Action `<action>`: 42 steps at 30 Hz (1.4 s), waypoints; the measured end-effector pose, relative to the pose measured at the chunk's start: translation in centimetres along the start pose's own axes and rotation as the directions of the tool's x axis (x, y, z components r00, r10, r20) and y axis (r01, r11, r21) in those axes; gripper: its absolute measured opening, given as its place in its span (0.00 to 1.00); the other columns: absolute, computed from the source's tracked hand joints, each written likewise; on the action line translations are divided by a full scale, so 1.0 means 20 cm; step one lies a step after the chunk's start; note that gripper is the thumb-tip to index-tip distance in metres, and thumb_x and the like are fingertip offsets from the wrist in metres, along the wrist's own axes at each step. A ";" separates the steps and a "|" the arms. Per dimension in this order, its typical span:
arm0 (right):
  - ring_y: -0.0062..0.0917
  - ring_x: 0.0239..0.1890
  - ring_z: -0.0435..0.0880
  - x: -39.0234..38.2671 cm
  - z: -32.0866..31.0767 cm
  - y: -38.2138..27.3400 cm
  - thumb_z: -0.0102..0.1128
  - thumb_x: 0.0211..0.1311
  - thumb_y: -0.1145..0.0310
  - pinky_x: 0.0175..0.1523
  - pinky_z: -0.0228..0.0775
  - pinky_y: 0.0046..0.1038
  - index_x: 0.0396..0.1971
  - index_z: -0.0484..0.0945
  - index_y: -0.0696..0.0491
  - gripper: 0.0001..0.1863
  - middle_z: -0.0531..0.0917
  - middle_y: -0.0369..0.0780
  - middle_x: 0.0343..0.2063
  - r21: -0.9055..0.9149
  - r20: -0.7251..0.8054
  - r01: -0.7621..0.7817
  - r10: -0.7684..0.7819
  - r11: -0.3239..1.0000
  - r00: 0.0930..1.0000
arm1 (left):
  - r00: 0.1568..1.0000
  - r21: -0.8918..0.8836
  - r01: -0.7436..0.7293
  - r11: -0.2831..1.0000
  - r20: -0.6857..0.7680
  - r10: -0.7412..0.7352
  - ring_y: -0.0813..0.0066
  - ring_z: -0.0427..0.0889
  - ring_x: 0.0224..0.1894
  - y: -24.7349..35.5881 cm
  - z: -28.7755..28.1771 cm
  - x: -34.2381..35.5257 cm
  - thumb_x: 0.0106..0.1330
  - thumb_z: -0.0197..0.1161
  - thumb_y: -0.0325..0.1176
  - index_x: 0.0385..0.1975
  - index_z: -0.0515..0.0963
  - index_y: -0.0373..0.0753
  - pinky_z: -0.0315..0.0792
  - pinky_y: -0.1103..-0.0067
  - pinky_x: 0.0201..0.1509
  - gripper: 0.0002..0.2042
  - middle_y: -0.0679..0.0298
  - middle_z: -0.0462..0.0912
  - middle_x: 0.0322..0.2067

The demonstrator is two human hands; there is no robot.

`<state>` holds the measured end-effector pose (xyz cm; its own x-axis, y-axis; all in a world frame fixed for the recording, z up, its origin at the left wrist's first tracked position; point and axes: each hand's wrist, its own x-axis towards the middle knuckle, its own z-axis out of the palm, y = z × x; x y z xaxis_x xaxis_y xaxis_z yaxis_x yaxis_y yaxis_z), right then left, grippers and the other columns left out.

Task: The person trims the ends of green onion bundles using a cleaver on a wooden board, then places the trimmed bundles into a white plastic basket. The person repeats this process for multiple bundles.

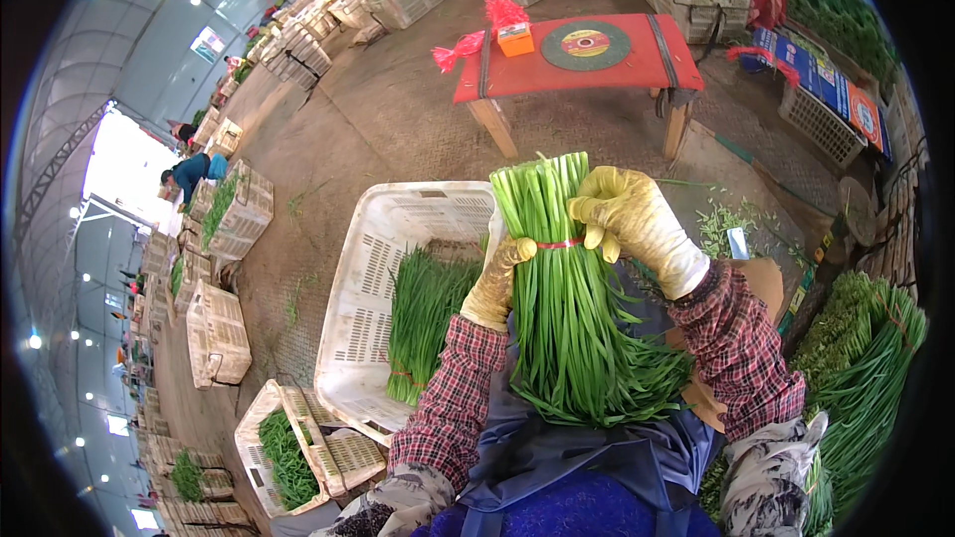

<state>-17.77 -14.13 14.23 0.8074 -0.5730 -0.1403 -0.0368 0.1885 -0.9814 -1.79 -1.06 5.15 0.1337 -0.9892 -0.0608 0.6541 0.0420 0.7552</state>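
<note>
A thick bunch of garlic chives [560, 328] stands in front of me, pale cut stems up and green leaves fanning down over my lap. A narrow red band [560, 243] runs round it below the stem ends. My left hand [502, 283], in a stained yellow glove, is closed on the bunch's left side at the band. On the opposite side, my right hand [637, 224], gloved alike, has its fingers curled against the stems just above and at the band. Its fingertips are partly hidden, so whether they also pinch the band's end cannot be made out.
A white plastic crate [363, 283] with chives lies left of me, a smaller crate [261, 452] nearer. Ahead stands a low red-topped table [647, 52] with a round disc [586, 46] and orange box [515, 39]. Loose chives [865, 378] are piled right. Other people work farther off.
</note>
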 end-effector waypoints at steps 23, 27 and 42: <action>0.15 0.27 0.75 0.06 -1.25 0.18 0.60 0.65 0.56 0.39 0.71 0.24 0.48 0.75 0.49 0.17 0.78 0.32 0.28 0.218 -0.537 0.301 -0.143 0.928 0.832 | 0.963 -0.075 0.093 0.993 -0.247 -0.108 0.68 0.82 0.49 -0.29 -0.29 -0.33 0.52 0.74 0.47 0.62 0.65 0.37 0.81 0.73 0.50 0.39 0.59 0.78 0.52; 0.22 0.38 0.78 -0.18 -0.60 0.45 0.68 0.57 0.51 0.48 0.71 0.29 0.69 0.56 0.43 0.42 0.80 0.37 0.40 0.041 -0.302 0.034 -0.020 0.999 0.953 | 0.957 0.009 -0.007 1.000 -0.289 0.010 0.70 0.84 0.42 -0.29 -0.21 -0.24 0.61 0.66 0.43 0.56 0.71 0.35 0.84 0.77 0.41 0.26 0.60 0.81 0.47; 0.14 0.18 0.72 -0.22 -0.62 0.49 0.51 0.68 0.70 0.21 0.64 0.18 0.42 0.79 0.52 0.08 0.83 0.36 0.25 -0.119 -0.434 -0.134 0.070 0.984 0.898 | 0.769 0.102 -0.433 0.896 -0.476 0.426 0.65 0.79 0.50 0.30 -0.31 0.01 0.66 0.61 0.44 0.57 0.69 0.38 0.78 0.67 0.53 0.24 0.58 0.78 0.51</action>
<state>-28.95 -19.59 3.71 0.4673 -0.8475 -0.2516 -0.2146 0.1674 -0.9623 6.86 -0.14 5.64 0.7362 -0.6758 -0.0357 0.4518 0.4516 0.7694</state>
